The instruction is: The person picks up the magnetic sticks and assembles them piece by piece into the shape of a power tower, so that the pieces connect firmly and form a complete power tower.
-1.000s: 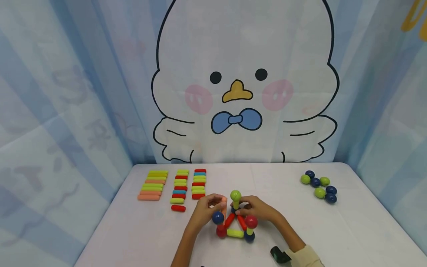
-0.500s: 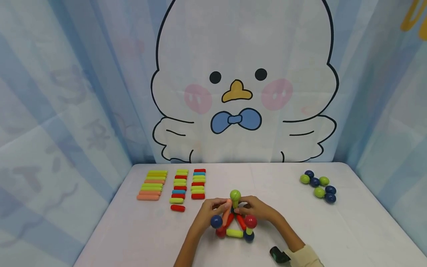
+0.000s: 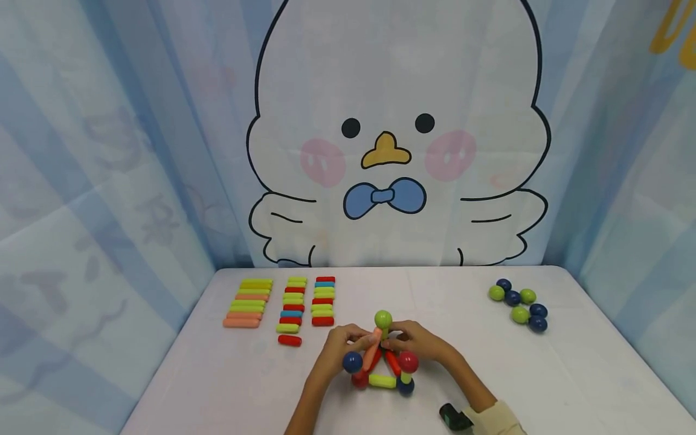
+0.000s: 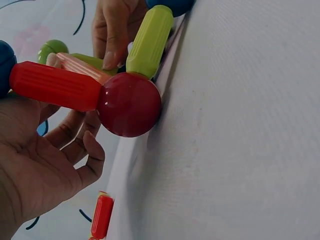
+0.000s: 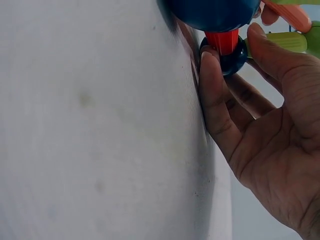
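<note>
A triangular frame of magnetic-looking rods and balls stands on the table, with two red rods (image 3: 393,362) and a yellow-green rod (image 3: 383,380) along its base. My left hand (image 3: 336,351) pinches the upper end of an orange rod (image 3: 371,351), which slants down toward the red corner ball (image 3: 359,379). Whether its lower end touches that ball is hidden. With its thumb and fingers, my right hand (image 3: 423,340) grips the dark blue ball (image 5: 234,61) at the rear corner. Short uprights carry a green ball (image 3: 383,319), a blue ball (image 3: 352,362) and a red ball (image 3: 409,362).
Left of the frame lie rows of long rods (image 3: 248,306) and short rods (image 3: 292,307), plus another column of short rods (image 3: 323,301). Loose blue and green balls (image 3: 520,314) sit at the back right. A dark strapped device (image 3: 455,417) is by the right sleeve.
My left hand has moved right and slightly lower with the orange rod, tilting it toward the rear corner. The blue-topped upright has leaned a little left. My right hand stays at the rear ball.
</note>
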A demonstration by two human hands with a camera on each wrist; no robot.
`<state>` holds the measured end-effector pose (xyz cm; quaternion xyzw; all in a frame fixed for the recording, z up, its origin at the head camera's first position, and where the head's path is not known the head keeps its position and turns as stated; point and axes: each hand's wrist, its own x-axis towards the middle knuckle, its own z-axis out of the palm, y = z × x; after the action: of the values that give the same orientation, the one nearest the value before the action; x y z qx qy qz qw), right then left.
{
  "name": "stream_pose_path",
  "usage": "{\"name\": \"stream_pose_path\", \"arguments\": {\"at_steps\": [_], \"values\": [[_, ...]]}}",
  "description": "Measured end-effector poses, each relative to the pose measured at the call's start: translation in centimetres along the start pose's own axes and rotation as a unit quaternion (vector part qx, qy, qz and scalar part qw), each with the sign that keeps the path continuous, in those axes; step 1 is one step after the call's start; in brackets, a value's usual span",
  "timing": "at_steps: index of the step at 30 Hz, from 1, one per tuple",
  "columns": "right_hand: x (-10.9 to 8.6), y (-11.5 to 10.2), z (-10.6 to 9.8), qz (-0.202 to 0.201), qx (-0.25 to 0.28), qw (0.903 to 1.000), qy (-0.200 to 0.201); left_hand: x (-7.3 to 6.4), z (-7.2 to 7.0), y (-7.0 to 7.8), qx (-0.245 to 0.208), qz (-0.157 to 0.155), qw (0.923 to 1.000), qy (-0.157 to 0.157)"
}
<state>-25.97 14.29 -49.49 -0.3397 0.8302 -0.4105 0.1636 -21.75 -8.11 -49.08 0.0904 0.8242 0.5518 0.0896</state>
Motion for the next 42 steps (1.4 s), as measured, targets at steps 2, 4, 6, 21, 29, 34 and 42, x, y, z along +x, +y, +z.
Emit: {"name": "stream_pose_path", "arguments": {"at_steps": [2, 4, 6, 21, 29, 34, 42], "values": [[0.2, 0.6, 0.1, 0.003, 0.002, 1.0000, 0.000, 0.0, 0.0, 0.0, 0.001, -0.004, 1.0000, -0.001], [0.2, 0.8, 0.2, 0.006, 0.002, 1.0000, 0.002, -0.1, -0.1, -0.1, 0.005, -0.010, 0.9999, -0.004], [0.3, 0.9, 0.4, 0.011, 0.004, 0.9999, 0.003, -0.2, -0.1, -0.1, 0.012, -0.010, 0.9998, -0.008], [0.1, 0.7, 0.4, 0.047, 0.013, 0.9986, 0.020, -0.5, -5.0, -2.1, 0.105, 0.003, 0.9735, 0.203], [-0.8, 1.0, 0.1, 0.067, 0.008, 0.9963, 0.053, -2.9, -10.6, -5.2, 0.260, -0.074, 0.8990, 0.345], [-1.6, 1.1, -0.1, 0.097, 0.044, 0.9922, 0.065, -5.1, -13.1, -7.6, 0.355, -0.104, 0.8759, 0.309], [-2.7, 1.2, -0.8, 0.137, 0.132, 0.9769, 0.097, -6.2, -14.4, -8.6, 0.379, -0.087, 0.8747, 0.289]]}}
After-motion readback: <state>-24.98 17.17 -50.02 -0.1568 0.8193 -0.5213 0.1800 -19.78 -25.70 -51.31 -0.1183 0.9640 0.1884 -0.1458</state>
